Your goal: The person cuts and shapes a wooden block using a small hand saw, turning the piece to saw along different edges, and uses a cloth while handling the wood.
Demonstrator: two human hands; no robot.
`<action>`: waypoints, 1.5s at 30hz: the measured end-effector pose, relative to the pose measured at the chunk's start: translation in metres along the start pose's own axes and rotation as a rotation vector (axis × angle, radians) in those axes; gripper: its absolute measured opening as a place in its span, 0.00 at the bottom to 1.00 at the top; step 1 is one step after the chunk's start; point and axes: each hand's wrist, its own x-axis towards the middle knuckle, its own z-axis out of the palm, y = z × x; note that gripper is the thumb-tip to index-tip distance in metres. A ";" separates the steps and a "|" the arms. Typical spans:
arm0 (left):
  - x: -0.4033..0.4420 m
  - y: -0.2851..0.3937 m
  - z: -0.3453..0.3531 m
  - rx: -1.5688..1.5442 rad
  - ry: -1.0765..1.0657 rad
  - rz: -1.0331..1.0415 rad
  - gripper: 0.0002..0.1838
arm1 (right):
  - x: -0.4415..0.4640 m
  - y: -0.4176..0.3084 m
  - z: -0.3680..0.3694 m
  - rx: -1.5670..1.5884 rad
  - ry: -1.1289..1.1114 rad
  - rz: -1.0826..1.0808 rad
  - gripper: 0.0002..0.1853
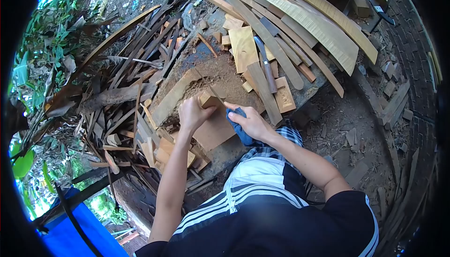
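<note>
My left hand (pixel 193 115) is closed around a small wooden block (pixel 209 99), above a flat brown board (pixel 214 132). Close to its right, my right hand (pixel 253 123) is closed on a tool with a long thin blade (pixel 214 94), which slants up and left across the block. Whether the blade is toothed is too small to tell. A blue cloth (pixel 241 128) is bunched in the right palm and hides the handle. Behind both hands, a thick wooden piece (pixel 176 95) lies in sawdust.
A wooden-handled bladed tool (pixel 270 76) lies among boards on the right. Long curved planks (pixel 323 27) stretch across the upper right. Scrap wood (pixel 145 46) is piled on the left, beside green plants (pixel 42 50). A blue sheet (pixel 82 231) hangs at lower left.
</note>
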 end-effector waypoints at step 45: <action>-0.007 -0.005 0.011 -0.051 0.032 -0.008 0.23 | 0.020 0.030 -0.001 0.175 0.003 0.104 0.26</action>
